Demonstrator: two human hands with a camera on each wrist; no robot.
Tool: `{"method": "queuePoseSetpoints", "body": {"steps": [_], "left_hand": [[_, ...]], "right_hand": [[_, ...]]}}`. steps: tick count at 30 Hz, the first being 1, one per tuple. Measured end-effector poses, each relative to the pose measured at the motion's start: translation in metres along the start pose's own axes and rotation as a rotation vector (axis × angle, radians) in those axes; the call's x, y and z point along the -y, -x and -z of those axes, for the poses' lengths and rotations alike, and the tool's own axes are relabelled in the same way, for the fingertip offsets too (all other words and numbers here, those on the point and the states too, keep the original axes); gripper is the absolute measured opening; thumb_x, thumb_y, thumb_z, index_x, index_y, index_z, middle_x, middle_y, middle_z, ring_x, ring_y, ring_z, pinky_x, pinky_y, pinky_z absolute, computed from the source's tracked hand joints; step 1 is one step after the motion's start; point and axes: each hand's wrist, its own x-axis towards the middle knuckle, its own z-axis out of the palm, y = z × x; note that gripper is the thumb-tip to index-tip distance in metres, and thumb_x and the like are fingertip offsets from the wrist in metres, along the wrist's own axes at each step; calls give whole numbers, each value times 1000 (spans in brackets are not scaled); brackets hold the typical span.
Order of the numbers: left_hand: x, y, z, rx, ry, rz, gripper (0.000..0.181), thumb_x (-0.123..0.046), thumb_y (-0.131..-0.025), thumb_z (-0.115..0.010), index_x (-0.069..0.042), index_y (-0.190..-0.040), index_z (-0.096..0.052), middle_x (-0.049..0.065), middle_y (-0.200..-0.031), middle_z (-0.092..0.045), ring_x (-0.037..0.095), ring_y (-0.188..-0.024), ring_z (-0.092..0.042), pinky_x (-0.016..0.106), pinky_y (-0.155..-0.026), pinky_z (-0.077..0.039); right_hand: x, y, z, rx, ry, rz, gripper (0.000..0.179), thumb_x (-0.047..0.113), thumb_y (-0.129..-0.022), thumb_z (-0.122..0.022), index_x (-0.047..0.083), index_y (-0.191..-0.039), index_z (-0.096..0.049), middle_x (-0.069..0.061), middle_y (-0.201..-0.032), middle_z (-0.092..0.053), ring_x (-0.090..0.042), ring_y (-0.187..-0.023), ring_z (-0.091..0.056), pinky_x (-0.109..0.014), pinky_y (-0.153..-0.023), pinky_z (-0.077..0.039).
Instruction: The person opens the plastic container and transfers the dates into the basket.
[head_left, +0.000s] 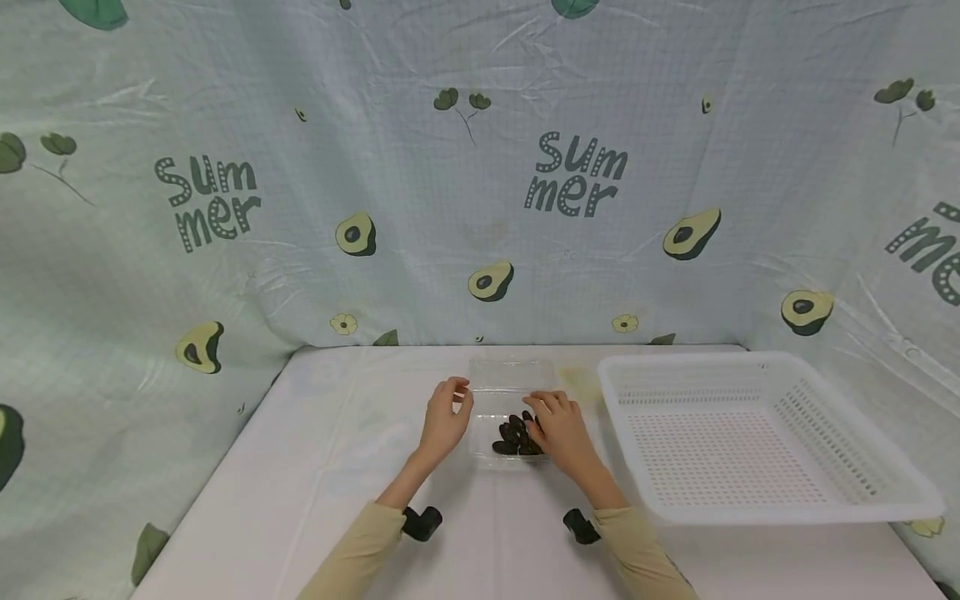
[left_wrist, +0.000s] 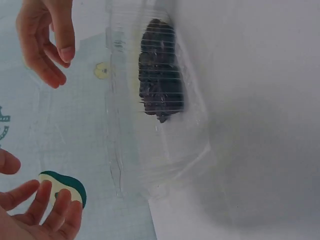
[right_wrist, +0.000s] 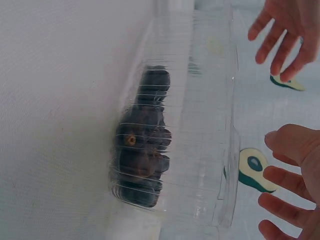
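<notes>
Left hand [head_left: 447, 417] and right hand [head_left: 558, 429] are released, fingers loosely bent. Between them: clear box [head_left: 484, 423]; dark pieces [head_left: 510, 433] inside, partly hidden by the right hand, kind unclear. Beyond the hands, curtain [head_left: 420, 183] reads "SUMMER"; rightmost print cut off.

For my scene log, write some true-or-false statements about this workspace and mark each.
1. Dark oval pieces lie inside the clear container. True.
2. The left grip holds one of the dark oval pieces. False: it holds nothing.
3. The white basket stands on the person's right of the clear container. True.
4. The dark oval pieces fill the clear container from end to end. False: its left end is bare.
5. The backdrop sheet carries avocado prints. True.
</notes>
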Motion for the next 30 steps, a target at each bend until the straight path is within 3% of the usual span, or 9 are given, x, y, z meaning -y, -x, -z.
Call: {"method": "queuePoseSetpoints", "body": {"steps": [7,11,15,18,25,30], "left_hand": [[9,2,-4,124,-312,-274,30,-16,-87,-55,-2,-113,-55,12,-104,-57,26,-96,-54,37,-78,-46],[15,4,-4,251,-429,-377,41,-25,-87,-56,-2,-120,-52,12,-115,-53,28,-109,-49,42,-86,-44],[20,6,-4,419,-504,-371,62,-43,-85,-55,-6,-133,-40,12,-132,-42,31,-124,-36,48,-96,-36],[22,6,-4,505,-539,-344,78,-53,-81,-54,-8,-140,-29,13,-140,-34,34,-130,-28,50,-101,-29],[30,7,-6,618,-580,-312,95,-60,-77,-54,-5,-143,-14,17,-148,-16,37,-137,-12,61,-102,-19],[36,6,-9,645,-573,-303,98,-62,-76,-55,-8,-144,-10,16,-150,-10,36,-138,-7,65,-100,-14]], "right_hand": [[1,-3,-9,172,70,40,34,18,-74,-72,10,-105,-60,-4,-107,-60,-23,-97,-52,-40,-72,-44],[2,-7,-11,272,50,48,35,18,-74,-72,11,-107,-61,-2,-109,-59,-22,-101,-51,-40,-77,-43],[2,-11,-14,343,32,63,37,18,-73,-72,11,-108,-60,-2,-111,-58,-22,-104,-49,-40,-79,-42],[2,-13,-16,392,34,74,38,19,-74,-72,13,-109,-60,-1,-113,-58,-21,-106,-49,-41,-79,-42],[5,-14,-24,507,80,102,40,23,-74,-72,15,-111,-60,1,-116,-57,-21,-108,-47,-42,-80,-42],[7,-13,-29,563,113,120,43,26,-74,-71,17,-114,-59,1,-120,-56,-20,-110,-46,-43,-82,-41]]}}
